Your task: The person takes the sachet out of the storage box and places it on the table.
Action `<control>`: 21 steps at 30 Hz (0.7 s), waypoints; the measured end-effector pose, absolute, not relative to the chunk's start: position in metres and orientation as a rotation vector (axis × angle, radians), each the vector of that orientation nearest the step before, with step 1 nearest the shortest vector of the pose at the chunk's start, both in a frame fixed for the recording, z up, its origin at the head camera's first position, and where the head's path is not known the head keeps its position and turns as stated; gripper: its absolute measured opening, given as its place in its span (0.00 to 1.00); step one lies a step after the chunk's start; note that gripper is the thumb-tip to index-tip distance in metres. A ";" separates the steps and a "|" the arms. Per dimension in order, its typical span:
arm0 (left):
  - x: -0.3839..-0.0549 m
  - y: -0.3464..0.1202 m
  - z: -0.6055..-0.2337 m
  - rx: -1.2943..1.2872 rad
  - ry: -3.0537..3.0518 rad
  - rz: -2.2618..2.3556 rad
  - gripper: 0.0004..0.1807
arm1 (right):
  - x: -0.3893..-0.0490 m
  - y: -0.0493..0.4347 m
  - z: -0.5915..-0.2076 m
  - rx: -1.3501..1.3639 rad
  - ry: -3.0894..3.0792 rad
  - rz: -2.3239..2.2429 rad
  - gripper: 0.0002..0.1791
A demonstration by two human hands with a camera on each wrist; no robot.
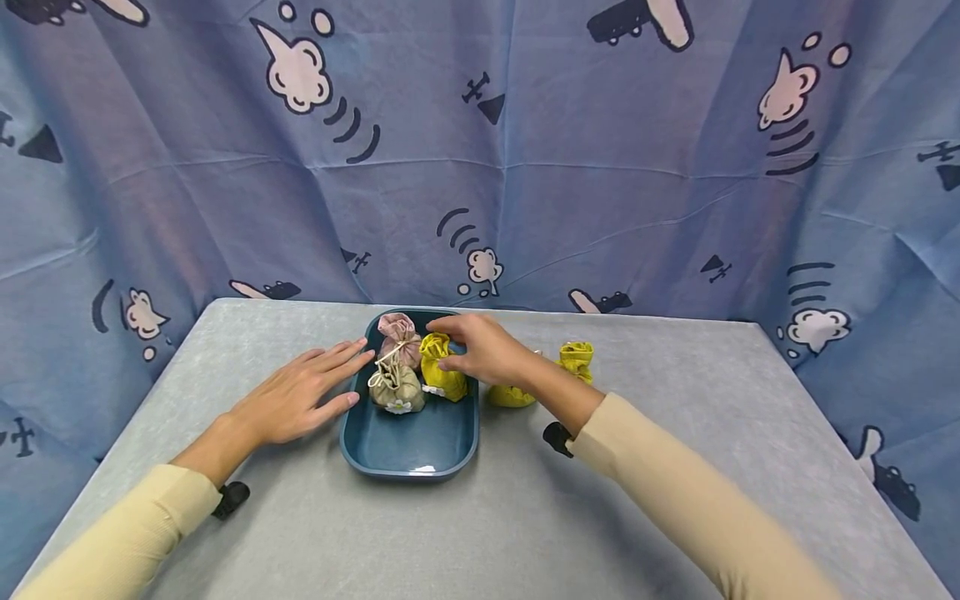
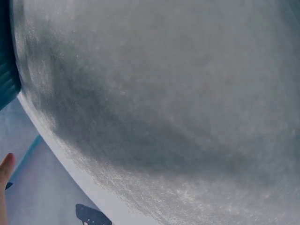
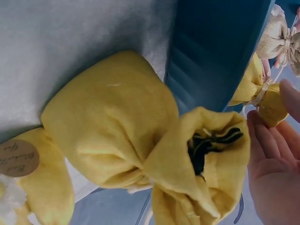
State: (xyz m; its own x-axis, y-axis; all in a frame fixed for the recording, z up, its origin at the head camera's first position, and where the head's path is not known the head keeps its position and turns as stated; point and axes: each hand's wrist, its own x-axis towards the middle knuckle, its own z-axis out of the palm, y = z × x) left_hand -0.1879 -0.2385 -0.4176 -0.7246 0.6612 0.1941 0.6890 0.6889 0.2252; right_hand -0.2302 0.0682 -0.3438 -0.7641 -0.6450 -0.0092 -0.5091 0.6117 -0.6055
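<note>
Reaching in from the near edge, two pale sleeves: left sleeve [image 1: 127, 533] and right sleeve [image 1: 675, 492]. At the cuffs, two black devices: left wrist device [image 1: 231, 500] and right wrist device [image 1: 557, 438]. Beneath them, one grey table [image 1: 360, 533], faintly mottled.

Item: one blue tray [image 1: 408, 446], corners rounded, near half bare, far half occupied.

Item: left hand [image 1: 307, 392], beside the tray, fingers straight and slightly spread, tips at the left rim; whether the thumb touches it, I cannot tell from here.

Item: one olive-beige sachet [image 1: 397, 390], upright in the tray, cord at its gathered neck, white flower [image 1: 398, 407] low on its front.

Item: first outer yellow sachet [image 1: 512, 397], on the table just beside the tray's right wall, partly hidden by the right arm.

Item: inner yellow sachet [image 1: 442, 383], upright in the tray, right of the olive-beige one.

Item: right hand [image 1: 487, 350], over the right rim, thumb and fingers pinching the inner yellow sachet near its gathered top.

Item: second outer yellow sachet [image 1: 576, 358], farther right on the table, ruffled neck showing past the forearm. Seen from the right wrist, one outer sachet gapes on something dark; another bears a round brown label [image 3: 18, 158].

Item: one dusty-pink sachet [image 1: 395, 326], in the tray behind the olive-beige one, cord-tied.

Backdrop: one blue-violet curtain [image 1: 405, 225], printed with white puffs, dark arcs and aeroplanes
</note>
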 end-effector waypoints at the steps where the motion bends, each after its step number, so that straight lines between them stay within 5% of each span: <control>1: -0.188 -0.238 -0.418 -1.121 -2.796 -0.433 0.34 | -0.230 0.067 -0.344 -0.947 2.618 -0.860 0.30; 21: -0.188 -0.238 -0.419 -1.119 -2.798 -0.431 0.34 | -0.232 0.060 -0.347 -0.947 2.652 -0.895 0.17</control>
